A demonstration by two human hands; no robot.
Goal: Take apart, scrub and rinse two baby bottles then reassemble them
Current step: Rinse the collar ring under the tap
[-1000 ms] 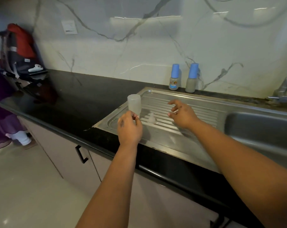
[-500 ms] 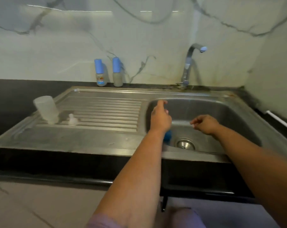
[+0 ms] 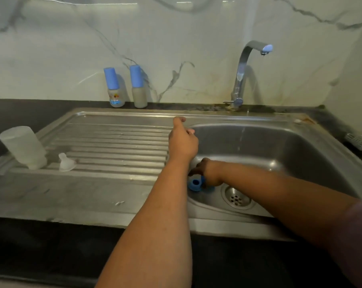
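A blue screw ring [image 3: 195, 184] lies on the floor of the sink basin [image 3: 300, 154], beside the drain. My right hand [image 3: 209, 172] is down on it, fingertips pinching its top edge. My left hand [image 3: 183, 140] hovers over the basin's left rim with loosely curled fingers and holds nothing. On the drainboard [image 3: 113, 142] a frosted bottle body [image 3: 23, 146] stands mouth down, with a clear teat [image 3: 66, 162] beside it. Two assembled bottles with blue caps [image 3: 113, 88] [image 3: 138, 86] stand at the back against the wall.
The tap [image 3: 250, 69] lets a thin stream of water [image 3: 241, 138] fall into the basin. The drain [image 3: 237, 197] sits right of the ring. A brush handle [image 3: 360, 142] lies on the dark counter at far right. The marble wall is behind.
The view has swung right from the drainboard to the basin. Both hands left the bottle body and teat; my right hand dropped onto the blue ring, my left hand stays over the rim.
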